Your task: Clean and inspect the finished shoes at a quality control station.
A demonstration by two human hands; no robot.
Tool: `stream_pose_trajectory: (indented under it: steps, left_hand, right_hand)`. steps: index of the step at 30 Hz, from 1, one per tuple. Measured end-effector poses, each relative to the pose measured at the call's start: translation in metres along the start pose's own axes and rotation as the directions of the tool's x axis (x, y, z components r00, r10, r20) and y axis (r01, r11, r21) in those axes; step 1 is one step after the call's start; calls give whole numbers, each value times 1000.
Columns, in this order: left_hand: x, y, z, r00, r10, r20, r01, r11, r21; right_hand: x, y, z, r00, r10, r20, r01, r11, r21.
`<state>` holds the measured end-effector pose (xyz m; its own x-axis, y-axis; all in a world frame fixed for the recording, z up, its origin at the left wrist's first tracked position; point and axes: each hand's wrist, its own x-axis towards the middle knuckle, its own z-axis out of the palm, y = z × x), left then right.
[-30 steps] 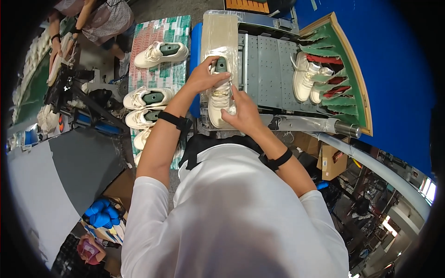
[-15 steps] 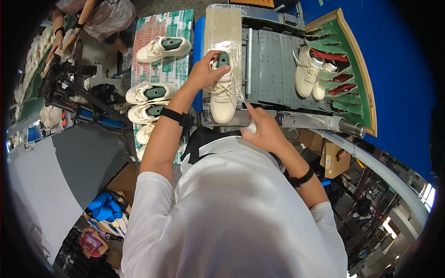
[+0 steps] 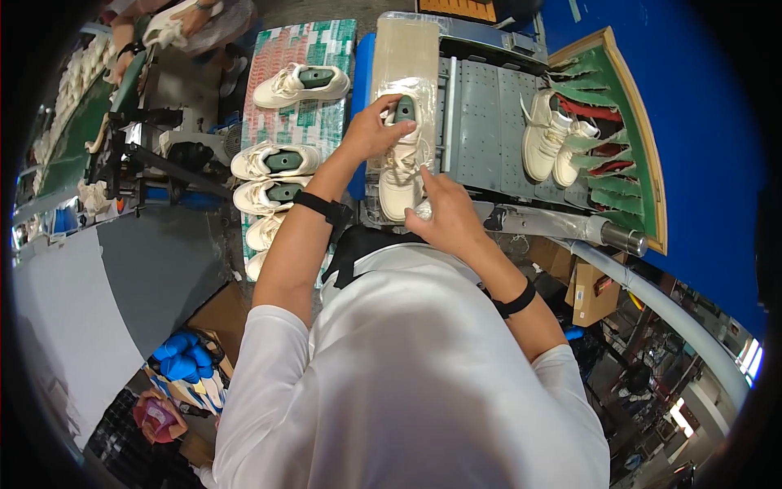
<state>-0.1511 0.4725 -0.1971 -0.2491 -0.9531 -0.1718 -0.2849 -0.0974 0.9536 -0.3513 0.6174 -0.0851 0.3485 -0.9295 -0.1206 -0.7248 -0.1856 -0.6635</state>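
A cream lace-up sneaker (image 3: 394, 196) sits with its toe toward me on a tan, film-wrapped board (image 3: 397, 57). A green shoe last (image 3: 406, 109) fills its opening. My left hand (image 3: 377, 133) grips the sneaker at the heel collar, fingers over the far end and thumb beside the last. Close along the sneaker's right side is my right hand (image 3: 453, 213), its index finger at the laces. Something whitish shows under that hand's curled fingers, too hidden to name.
Several cream sneakers with green lasts, including one lying sideways (image 3: 301, 85), rest on the wrapped board (image 3: 269, 49) at left. At right, a pair of sneakers (image 3: 541, 143) stands on the grey conveyor (image 3: 476, 122) by a green-fringed opening (image 3: 607, 175). A co-worker's hand (image 3: 195, 16) holds a white shoe.
My right hand has moved left, closer to the sneaker; the lace stretched toward it before now hangs by the shoe. At upper left, the co-worker's hands have moved up with a white shoe.
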Motion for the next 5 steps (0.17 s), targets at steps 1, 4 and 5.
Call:
stream_pose_trajectory:
  steps: [1, 4, 5]
  left_hand:
    - [1, -1, 0, 1000, -1, -4, 1, 1000, 3]
    - [3, 10, 2, 1000, 27, 14, -27, 1000, -7]
    - [0, 14, 0, 997, -60, 40, 59, 998, 13]
  right_hand:
    - [2, -2, 2, 999, -26, -37, 24, 998, -49]
    - [20, -3, 8, 998, -67, -4, 67, 997, -38]
    - [22, -4, 9, 997, -73, -4, 73, 997, -38]
